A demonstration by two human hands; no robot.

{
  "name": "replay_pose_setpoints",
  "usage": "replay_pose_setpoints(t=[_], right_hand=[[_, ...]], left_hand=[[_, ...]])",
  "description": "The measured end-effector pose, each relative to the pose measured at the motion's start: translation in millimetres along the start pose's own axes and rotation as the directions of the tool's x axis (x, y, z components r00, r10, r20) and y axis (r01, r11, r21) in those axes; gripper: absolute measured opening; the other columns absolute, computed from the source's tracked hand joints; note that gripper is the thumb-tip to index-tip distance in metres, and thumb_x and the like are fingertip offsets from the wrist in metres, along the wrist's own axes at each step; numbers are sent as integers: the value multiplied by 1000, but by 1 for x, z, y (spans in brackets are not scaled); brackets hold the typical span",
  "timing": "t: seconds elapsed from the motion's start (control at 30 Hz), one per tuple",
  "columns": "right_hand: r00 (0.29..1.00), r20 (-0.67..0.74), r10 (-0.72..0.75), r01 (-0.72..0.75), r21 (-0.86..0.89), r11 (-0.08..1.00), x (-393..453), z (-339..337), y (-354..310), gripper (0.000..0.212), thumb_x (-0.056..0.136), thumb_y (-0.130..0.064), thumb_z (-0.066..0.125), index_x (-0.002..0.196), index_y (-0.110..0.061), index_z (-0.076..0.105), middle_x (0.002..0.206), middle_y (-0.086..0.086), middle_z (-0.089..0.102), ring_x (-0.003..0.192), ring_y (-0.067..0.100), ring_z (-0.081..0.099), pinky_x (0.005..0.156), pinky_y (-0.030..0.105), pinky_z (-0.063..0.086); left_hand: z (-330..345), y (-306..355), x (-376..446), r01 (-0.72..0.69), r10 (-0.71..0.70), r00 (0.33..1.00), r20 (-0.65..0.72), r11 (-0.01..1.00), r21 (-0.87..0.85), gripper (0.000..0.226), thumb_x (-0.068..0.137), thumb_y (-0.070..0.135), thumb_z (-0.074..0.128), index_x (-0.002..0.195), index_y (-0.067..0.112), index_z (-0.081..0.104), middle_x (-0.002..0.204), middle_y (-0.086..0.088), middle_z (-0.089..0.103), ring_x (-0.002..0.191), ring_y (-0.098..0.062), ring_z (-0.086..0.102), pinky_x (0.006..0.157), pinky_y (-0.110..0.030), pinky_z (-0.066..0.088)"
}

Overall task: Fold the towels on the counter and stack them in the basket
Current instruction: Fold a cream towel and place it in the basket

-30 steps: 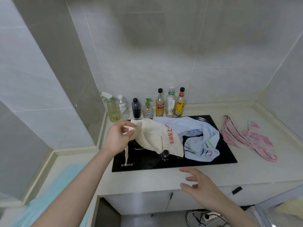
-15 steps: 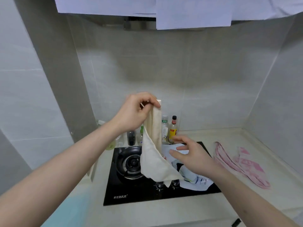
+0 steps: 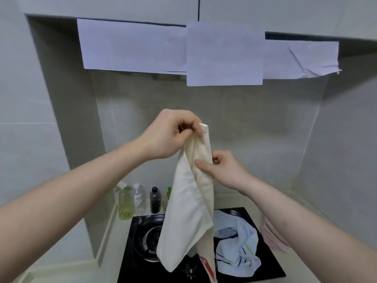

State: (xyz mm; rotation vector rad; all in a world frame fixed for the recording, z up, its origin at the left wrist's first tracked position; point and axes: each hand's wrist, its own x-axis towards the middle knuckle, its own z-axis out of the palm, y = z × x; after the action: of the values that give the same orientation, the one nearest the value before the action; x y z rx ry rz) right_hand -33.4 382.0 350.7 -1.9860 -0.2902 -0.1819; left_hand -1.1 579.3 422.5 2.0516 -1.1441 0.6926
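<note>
A cream towel (image 3: 188, 217) with red print near its lower end hangs lengthwise above the stove. My left hand (image 3: 171, 135) grips its top corner, held high in front of the tiled wall. My right hand (image 3: 222, 170) pinches the towel's right edge a little lower down. A light blue towel (image 3: 236, 242) with coloured stripes lies crumpled on the right half of the black stove top (image 3: 130, 268). A pink and white towel (image 3: 273, 240) lies on the counter to the right, partly hidden by my right forearm. No basket is in view.
Several bottles (image 3: 138, 199) stand along the wall behind the stove. A gas burner (image 3: 151, 240) sits on the stove's left half. White paper sheets (image 3: 222, 54) hang over the range hood above. Tiled walls close in left, back and right.
My left hand has lifted the cream towel off the stove and raised it high. My right hand has come up from the counter edge and taken hold of the towel's edge.
</note>
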Motion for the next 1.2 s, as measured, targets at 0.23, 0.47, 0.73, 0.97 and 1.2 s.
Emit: replay_pose_setpoints(t=[0.23,0.47,0.73,0.97,1.2], right_hand=[[982,-158,-100,106,29,994,20,-34,-54,33,95,-33,61,71,-13,51,73,1,43,69,15,40,69,35,27],[980,-119,-157,162,34,986,12,-54,-83,29,97,-36,62,73,-23,69,71,-8,61,64,9,54,64,27,40],[981,-139,-136,149,90,985,1,-64,-78,25,100,-35,61,84,-19,71,80,-2,70,73,12,64,73,31,49],[998,25,52,-52,-8,999,-25,-80,-32,23,95,-32,70,105,-12,66,90,5,78,78,22,70,70,34,50],[980,147,131,-121,-72,990,-41,-69,5,14,97,-32,67,97,-23,77,83,-10,76,67,5,67,58,18,46]], left_hand=[[-20,9,19,195,-195,981,-10,981,-24,27,91,22,73,118,26,71,119,17,58,91,-5,65,81,-15,49],[2,10,2,357,-353,933,67,932,-58,77,72,25,86,131,32,39,125,20,47,93,-3,61,71,-18,51],[19,-17,-25,577,-527,806,270,800,-164,30,90,10,65,115,27,65,106,6,77,99,-10,72,96,-39,57],[29,-36,-52,561,-534,828,173,796,-227,31,95,42,51,94,14,64,86,7,67,81,-15,62,79,-35,48],[41,-21,-44,461,-429,878,214,877,-135,31,100,40,62,78,18,62,66,17,55,62,-4,50,61,-25,41]])
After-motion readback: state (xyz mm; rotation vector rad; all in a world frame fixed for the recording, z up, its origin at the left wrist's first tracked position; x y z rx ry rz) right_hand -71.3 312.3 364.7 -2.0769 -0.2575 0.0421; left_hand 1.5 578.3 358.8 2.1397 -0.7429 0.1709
